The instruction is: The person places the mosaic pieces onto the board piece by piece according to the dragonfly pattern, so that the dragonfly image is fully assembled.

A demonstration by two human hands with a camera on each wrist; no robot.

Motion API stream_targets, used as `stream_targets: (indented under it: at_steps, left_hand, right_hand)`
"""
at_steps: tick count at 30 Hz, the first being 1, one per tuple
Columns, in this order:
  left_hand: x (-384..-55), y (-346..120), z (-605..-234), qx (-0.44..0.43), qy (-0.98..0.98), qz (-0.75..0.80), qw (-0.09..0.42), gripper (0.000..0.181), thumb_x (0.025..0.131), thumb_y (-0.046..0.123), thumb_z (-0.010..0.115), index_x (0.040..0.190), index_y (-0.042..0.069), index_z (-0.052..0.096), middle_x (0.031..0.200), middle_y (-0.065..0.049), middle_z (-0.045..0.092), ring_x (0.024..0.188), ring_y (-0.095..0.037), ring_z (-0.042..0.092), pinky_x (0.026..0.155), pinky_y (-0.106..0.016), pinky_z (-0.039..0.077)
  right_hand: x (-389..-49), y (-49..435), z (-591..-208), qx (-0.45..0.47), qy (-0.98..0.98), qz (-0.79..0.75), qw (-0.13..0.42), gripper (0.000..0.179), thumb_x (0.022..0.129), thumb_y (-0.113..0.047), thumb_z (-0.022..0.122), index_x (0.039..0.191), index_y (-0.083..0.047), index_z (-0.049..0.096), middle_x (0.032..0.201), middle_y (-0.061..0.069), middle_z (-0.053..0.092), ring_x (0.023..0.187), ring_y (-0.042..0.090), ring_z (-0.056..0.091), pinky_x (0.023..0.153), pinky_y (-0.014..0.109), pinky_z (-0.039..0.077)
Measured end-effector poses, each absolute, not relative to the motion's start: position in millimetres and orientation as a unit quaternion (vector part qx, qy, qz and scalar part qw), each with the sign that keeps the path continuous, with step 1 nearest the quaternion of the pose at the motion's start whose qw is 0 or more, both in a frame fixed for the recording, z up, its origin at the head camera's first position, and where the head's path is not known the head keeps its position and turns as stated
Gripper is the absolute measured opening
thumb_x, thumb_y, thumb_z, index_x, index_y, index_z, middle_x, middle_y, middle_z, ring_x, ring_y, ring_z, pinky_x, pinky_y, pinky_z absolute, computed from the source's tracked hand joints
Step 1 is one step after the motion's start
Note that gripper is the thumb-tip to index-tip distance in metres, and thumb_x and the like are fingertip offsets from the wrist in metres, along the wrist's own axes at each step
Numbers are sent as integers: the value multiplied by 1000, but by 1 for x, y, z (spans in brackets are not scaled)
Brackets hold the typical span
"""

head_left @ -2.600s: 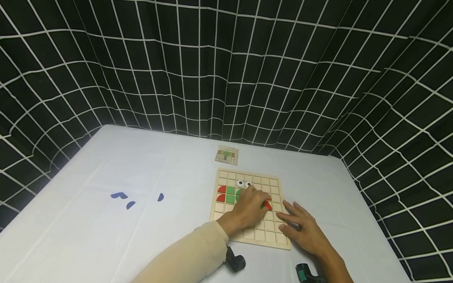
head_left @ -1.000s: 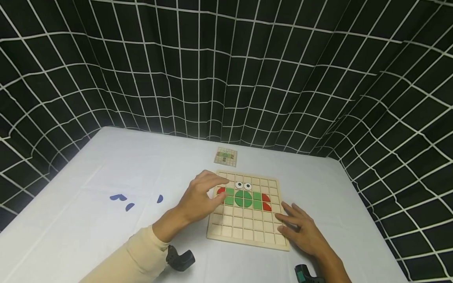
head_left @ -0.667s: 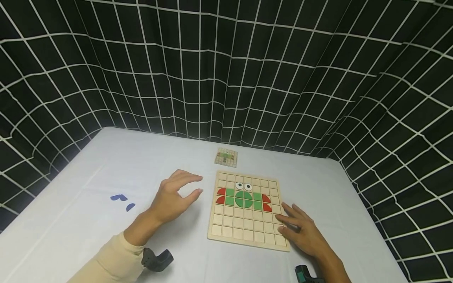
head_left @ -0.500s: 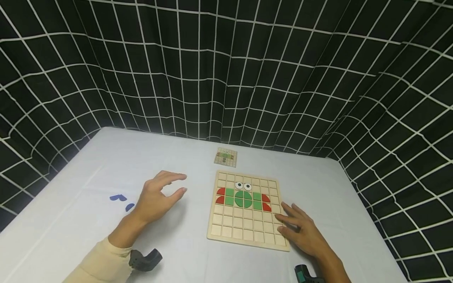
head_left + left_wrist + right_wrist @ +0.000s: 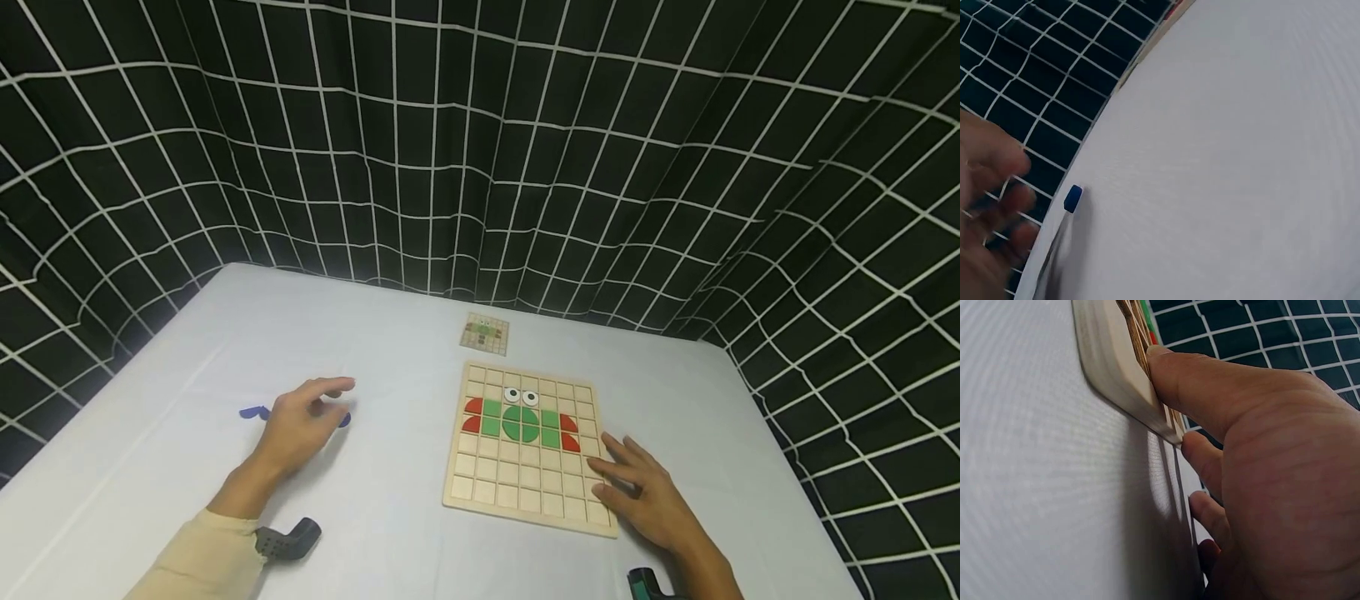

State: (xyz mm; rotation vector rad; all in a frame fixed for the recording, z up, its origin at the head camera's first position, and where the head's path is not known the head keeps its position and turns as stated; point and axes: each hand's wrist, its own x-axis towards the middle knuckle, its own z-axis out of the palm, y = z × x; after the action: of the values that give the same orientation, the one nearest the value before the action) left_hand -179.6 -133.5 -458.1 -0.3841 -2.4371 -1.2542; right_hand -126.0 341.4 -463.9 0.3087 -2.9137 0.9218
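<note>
My left hand (image 5: pixel 300 425) hovers over the white table with thumb and fingers apart, holding nothing. Beside its thumb tip, a blue half-round piece (image 5: pixel 346 420) lies partly covered; in the left wrist view this blue piece (image 5: pixel 1073 199) is apart from the blurred fingers. To the right is a wooden grid board (image 5: pixel 525 479). It bears green pieces (image 5: pixel 521 423), red quarter-round pieces (image 5: pixel 569 423) and two eye discs (image 5: pixel 512 395). My right hand (image 5: pixel 641 492) rests along the board's right edge, fingers spread; the right wrist view shows its thumb touching the wooden rim (image 5: pixel 1116 362).
Blue pieces (image 5: pixel 250 412) lie left of my left hand, which hides part of that area. Behind the board lies a small pattern card (image 5: pixel 483 333). A black curtain with white grid lines (image 5: pixel 420 167) stands around the table's back and sides.
My left hand has lifted off the board's right-hand red pieces, which now show, and moved left to a blue piece. My right hand has stayed at the board's edge.
</note>
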Motion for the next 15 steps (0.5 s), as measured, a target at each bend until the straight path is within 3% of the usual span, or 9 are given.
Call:
stream_targets:
  at_steps: [4,15]
  left_hand:
    - [-182,-138,-469,-127,-875,-444,145,37,83,-4,66,118,6,65,118,-12,66,108,-32,62,87,-43,52]
    - [-183,-149,-471,-94,-907,-406,65,45,82,5,70,126,9,61,120,-11,66,110,-37,61,94,-51,47]
  right_hand:
    - [-125,343,-465,105,-946,303,37,36,82,-37,73,114,-20,72,146,10,46,137,49,27,98,75,20]
    - [-127,342,-466,104,-942,317,27,37,81,-35,74,115,-20,71,147,10,44,138,49,24,98,75,18]
